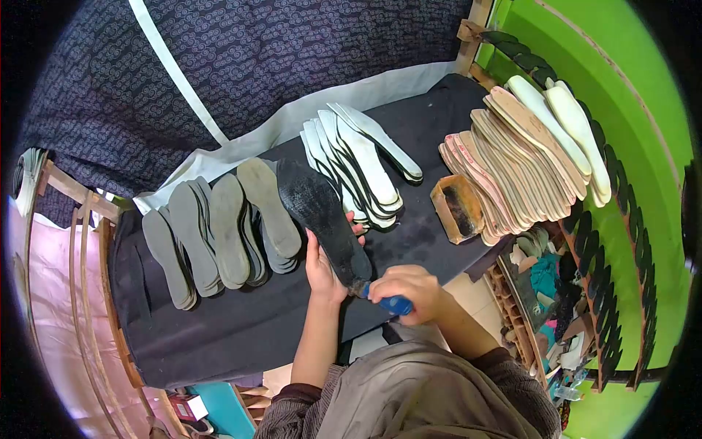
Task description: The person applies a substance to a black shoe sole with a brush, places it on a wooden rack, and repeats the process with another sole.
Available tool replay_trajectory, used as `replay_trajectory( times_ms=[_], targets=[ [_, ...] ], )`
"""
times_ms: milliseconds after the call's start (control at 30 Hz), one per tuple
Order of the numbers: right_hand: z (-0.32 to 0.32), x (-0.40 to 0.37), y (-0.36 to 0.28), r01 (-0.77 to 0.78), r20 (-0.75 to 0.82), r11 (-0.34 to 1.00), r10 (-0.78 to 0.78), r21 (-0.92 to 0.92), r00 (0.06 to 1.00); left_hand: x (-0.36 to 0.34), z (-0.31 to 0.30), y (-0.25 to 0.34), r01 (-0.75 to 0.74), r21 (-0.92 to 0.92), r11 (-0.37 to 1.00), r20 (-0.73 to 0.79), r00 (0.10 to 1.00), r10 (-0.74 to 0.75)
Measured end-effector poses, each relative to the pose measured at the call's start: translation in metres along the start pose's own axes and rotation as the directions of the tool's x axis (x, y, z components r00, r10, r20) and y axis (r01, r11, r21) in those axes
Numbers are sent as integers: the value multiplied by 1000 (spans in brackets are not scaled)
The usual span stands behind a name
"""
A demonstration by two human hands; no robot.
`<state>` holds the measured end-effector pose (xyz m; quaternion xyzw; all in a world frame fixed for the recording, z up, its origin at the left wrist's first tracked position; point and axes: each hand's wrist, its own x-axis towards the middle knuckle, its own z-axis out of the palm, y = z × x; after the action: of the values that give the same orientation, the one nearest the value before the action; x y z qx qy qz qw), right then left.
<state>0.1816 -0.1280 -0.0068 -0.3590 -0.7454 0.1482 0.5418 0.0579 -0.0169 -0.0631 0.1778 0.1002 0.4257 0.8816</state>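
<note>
My left hand (324, 272) holds a black shoe insole (316, 201) from beneath, its fingers wrapped around the narrower near half. The insole's upper face looks shiny and wet in places. In my right hand (413, 289) is a brush with a blue handle (398, 305). The brush's head meets the near end of the insole, and its bristles are mostly hidden. Just left of the held insole lie overlapping stacks of grey insoles (232, 230). Behind my left fingers, a fanned pile of white insoles (369, 164) with dark undersides rests on the table.
A dark cloth covers the table (219, 340). On its right stand a small open cardboard box (462, 233), dark inside, and a long row of beige insoles (512, 161). Black insoles line racks (596, 285) by the green wall. Scraps (548, 278) fill a lower shelf.
</note>
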Motion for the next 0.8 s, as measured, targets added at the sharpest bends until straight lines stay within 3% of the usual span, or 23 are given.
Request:
replay_trajectory(
  times_ms=[100, 167, 233, 300, 333, 433, 567, 633, 700, 767, 800],
  targets=[
    [-8, -1, 5, -68, -18, 997, 68, 30, 998, 1, -1, -1, -8, -15, 1000, 23, 1000, 8],
    [-7, 3, 10, 39, -178, 994, -58, -104, 982, 1, -1, -2, -2, -38, 999, 41, 999, 4],
    [-7, 4, 7, 34, -177, 987, -62, -158, 982, -1, 0, -2, 10, -44, 999, 8, 1000, -9],
    [-6, 2, 1, 26, -17, 990, -28, -137, 999, -1, -1, -1, 15, -63, 998, 7, 1000, -15],
    [-5, 0, -4, -18, 18, 999, 18, -41, 1000, -1, -1, -1, 22, -82, 996, 7, 1000, -22],
    [-14, -2, -4, -65, 100, 998, 66, -13, 993, 1, -3, -1, 3, -85, 996, 52, 999, 2],
    [-9, 3, 7, 25, -185, 978, -64, -207, 981, 0, -7, 0, 23, -84, 996, 58, 998, -18],
    [-7, 4, 4, 52, -183, 984, -84, -171, 980, 0, -6, 1, -3, -79, 997, 33, 999, 6],
    [-7, 1, -4, -1, 39, 996, 5, -93, 999, 0, -3, 1, -8, -76, 997, 20, 1000, 9],
    [-5, 0, -2, -7, 65, 996, 13, -92, 998, 0, -2, 1, -11, -70, 997, 7, 1000, 12],
    [-6, -1, 0, -32, -6, 997, 31, -72, 999, 0, -2, 0, -17, -63, 998, 11, 1000, 17]
  ],
)
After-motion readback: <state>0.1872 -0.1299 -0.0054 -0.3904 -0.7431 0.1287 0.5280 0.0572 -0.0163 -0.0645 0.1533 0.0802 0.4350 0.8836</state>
